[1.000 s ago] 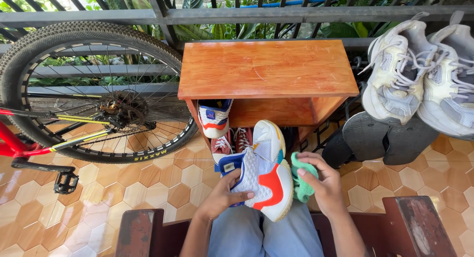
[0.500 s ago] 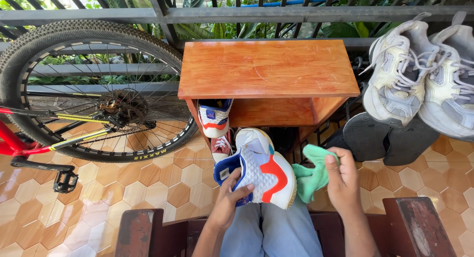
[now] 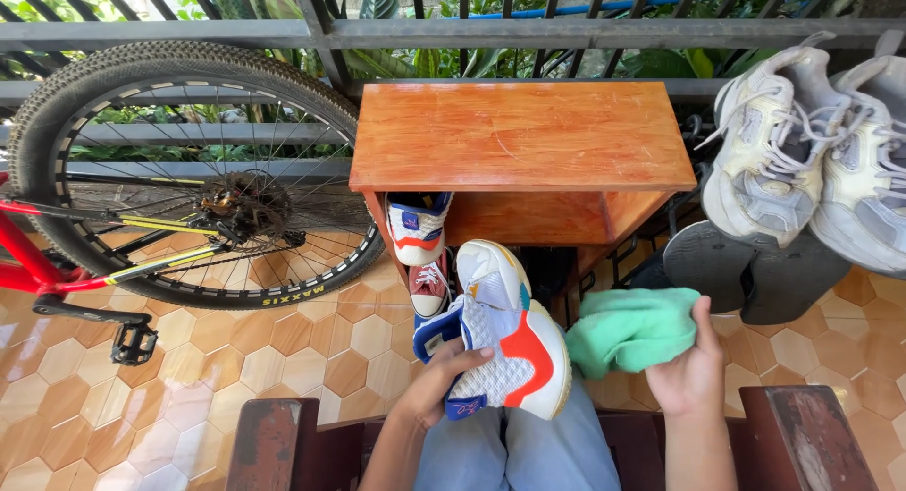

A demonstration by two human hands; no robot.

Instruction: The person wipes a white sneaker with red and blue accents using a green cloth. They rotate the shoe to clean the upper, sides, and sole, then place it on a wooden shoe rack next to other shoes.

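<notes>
Both hands are full: my left hand [image 3: 436,385] wraps around the white mesh sneaker with orange and blue panels [image 3: 505,345], thumb across its side, holding it over my lap. Just right of it, my right hand [image 3: 694,368] bunches the soft green cloth [image 3: 630,329], apart from the shoe. Beyond my grip stands an orange wooden shoe rack [image 3: 519,137].

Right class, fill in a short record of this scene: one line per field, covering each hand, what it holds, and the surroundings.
Left hand: holds white sneaker with orange and blue over the lap
Right hand: holds green cloth, apart from the sneaker
Ahead: wooden shoe rack, shoes on its shelves
Left side: bicycle wheel
Right side: pale sneakers, dark sandals
Floor: hexagonal tiles
</notes>
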